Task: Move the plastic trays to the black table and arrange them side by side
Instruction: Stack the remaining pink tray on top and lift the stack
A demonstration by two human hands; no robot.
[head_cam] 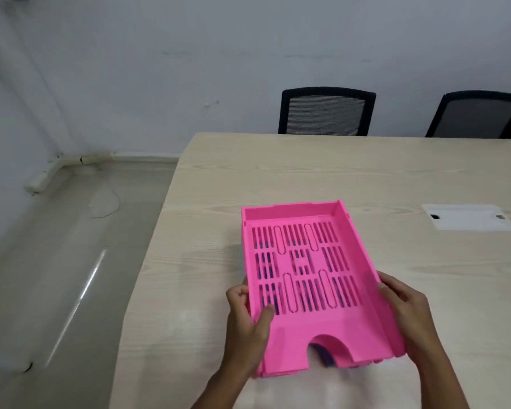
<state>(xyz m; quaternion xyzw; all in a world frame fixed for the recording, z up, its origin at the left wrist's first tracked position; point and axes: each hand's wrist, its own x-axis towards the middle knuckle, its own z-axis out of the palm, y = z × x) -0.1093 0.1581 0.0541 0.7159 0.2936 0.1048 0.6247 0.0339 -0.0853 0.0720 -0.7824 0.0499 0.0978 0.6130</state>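
Two hands grip the pink tray [313, 278] by its long sides, the left hand [248, 317] with its thumb inside the wall and the right hand [407, 308] wrapped over the opposite rim, above a purple tray [325, 357] glimpsed beneath, over the pale wooden table [366, 172] near its left edge.
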